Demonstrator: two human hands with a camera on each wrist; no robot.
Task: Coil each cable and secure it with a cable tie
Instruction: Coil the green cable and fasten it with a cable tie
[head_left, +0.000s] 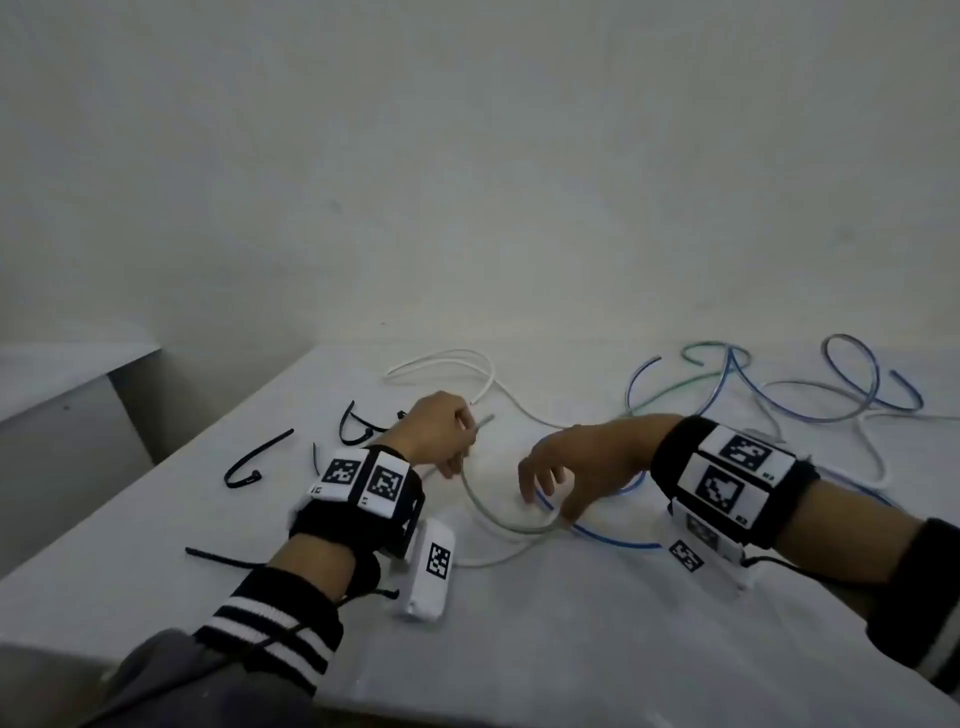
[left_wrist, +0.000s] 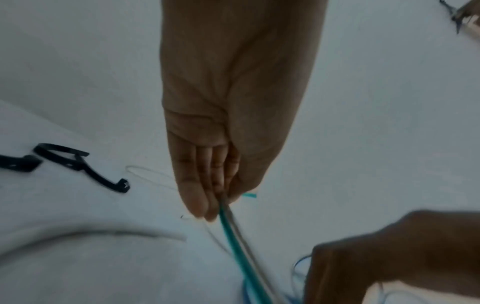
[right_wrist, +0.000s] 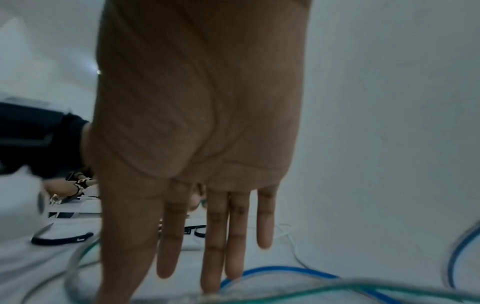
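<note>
A pale green cable (head_left: 483, 506) curves across the white table (head_left: 519, 649) between my hands. My left hand (head_left: 462, 441) pinches it near its free end (head_left: 487, 417); in the left wrist view the fingers (left_wrist: 207, 201) close on the teal strand (left_wrist: 233, 240). My right hand (head_left: 545, 493) reaches down onto the loop with straight, spread fingers (right_wrist: 215, 257) and grips nothing. A blue cable (head_left: 613, 540) lies under it, also the blue cable (right_wrist: 285, 270). Black cable ties (head_left: 257, 460) lie loose left of my left hand.
A white cable (head_left: 452, 361) lies behind my hands and a tangle of blue and green cables (head_left: 810, 384) at the back right. More cable ties (head_left: 356, 423) (left_wrist: 78, 162) are scattered at left. The table's left edge (head_left: 156, 462) drops off beside a wall.
</note>
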